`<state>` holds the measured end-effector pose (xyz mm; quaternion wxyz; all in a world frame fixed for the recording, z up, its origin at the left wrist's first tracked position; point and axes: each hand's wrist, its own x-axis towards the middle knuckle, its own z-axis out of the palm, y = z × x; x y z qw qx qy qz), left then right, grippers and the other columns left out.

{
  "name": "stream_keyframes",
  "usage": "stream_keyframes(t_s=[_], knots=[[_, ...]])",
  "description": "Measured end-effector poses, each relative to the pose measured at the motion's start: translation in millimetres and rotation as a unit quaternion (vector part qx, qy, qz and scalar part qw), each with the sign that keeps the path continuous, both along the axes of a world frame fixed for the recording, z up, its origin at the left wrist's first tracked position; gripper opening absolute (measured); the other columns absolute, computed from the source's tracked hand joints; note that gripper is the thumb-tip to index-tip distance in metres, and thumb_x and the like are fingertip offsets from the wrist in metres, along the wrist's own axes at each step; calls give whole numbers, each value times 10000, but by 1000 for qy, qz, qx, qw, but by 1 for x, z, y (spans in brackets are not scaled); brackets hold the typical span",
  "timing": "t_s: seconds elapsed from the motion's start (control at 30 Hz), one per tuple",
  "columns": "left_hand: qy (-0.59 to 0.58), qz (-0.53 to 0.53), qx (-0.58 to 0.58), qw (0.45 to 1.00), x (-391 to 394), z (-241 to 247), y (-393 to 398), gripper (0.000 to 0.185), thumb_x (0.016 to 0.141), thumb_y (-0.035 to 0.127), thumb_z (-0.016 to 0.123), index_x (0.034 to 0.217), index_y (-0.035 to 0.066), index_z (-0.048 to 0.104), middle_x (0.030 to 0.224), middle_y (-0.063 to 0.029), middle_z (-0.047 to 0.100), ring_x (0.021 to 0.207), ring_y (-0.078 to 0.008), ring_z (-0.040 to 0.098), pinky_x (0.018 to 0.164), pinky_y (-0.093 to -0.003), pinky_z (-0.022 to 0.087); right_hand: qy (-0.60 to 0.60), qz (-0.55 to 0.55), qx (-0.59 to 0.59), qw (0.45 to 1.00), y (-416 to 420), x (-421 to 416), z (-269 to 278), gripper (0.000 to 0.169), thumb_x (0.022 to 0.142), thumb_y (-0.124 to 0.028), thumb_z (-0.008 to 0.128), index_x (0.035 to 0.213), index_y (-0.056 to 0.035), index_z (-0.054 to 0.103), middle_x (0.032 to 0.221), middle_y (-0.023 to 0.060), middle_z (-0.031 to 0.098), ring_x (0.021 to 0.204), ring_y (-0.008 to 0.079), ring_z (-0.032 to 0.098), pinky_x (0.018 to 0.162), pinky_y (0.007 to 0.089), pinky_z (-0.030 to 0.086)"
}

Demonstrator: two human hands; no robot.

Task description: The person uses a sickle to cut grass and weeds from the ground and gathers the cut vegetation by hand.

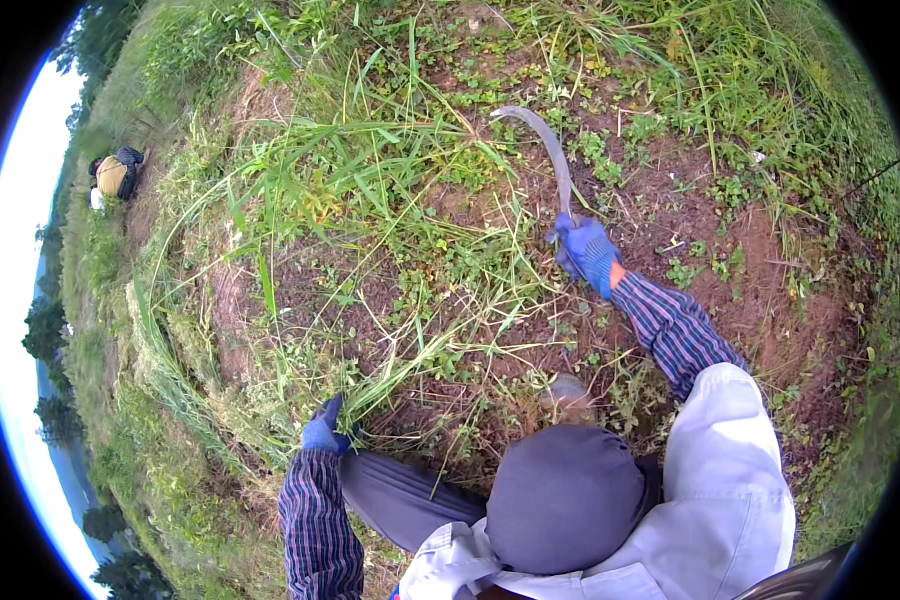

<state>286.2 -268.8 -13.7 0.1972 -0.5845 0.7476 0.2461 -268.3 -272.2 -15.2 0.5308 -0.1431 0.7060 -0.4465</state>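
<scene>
My right hand, in a blue work glove, is closed round the handle of a sickle. The curved metal blade points away from me, its tip bending left above low weeds and reddish soil. At the lower left, my left hand, gloved too, grips a bundle of long green grass stems, which fan out to the upper right. The hand is beside my dark-trousered knee. Loose and flattened grass spreads over the ground between and beyond the two hands. The sickle's handle is mostly hidden by the glove.
Another person is bent low on the slope at the far left. Tall seeding grass stands left of my left hand. Thick green grass grows at the upper right, and bare reddish soil lies right of my right arm.
</scene>
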Motion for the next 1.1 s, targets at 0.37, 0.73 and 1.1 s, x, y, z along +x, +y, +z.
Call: stream_keyframes(t_s=[0.37, 0.73, 1.1], knots=[[23, -137, -128, 982, -109, 131, -5, 595, 776, 294, 678, 1309, 122, 479, 1274, -203, 538, 1199, -384, 495, 1001, -466, 411, 347, 302, 77, 884, -45, 24, -32, 340, 942, -217, 414, 1079, 29, 605, 893, 231, 655, 763, 339, 666, 634, 424, 542], [131, -161, -139, 968, -135, 76, 0, 573, 787, 382, 671, 1283, 149, 503, 1239, -205, 559, 1151, -392, 523, 977, -486, 406, -25, 63, 161, 985, 174, 69, 28, 399, 960, -398, 458, 1006, -31, 609, 521, 58, 519, 367, 124, 452, 326, 280, 351], [97, -105, -183, 973, -106, 115, 37, 780, 652, 254, 758, 1351, 125, 437, 1370, -170, 449, 1259, -367, 425, 1028, -470, 357, 4, 125, 60, 990, -41, 127, -28, 398, 988, -317, 375, 1020, 21, 583, 689, 106, 622, 510, 193, 574, 453, 330, 499]])
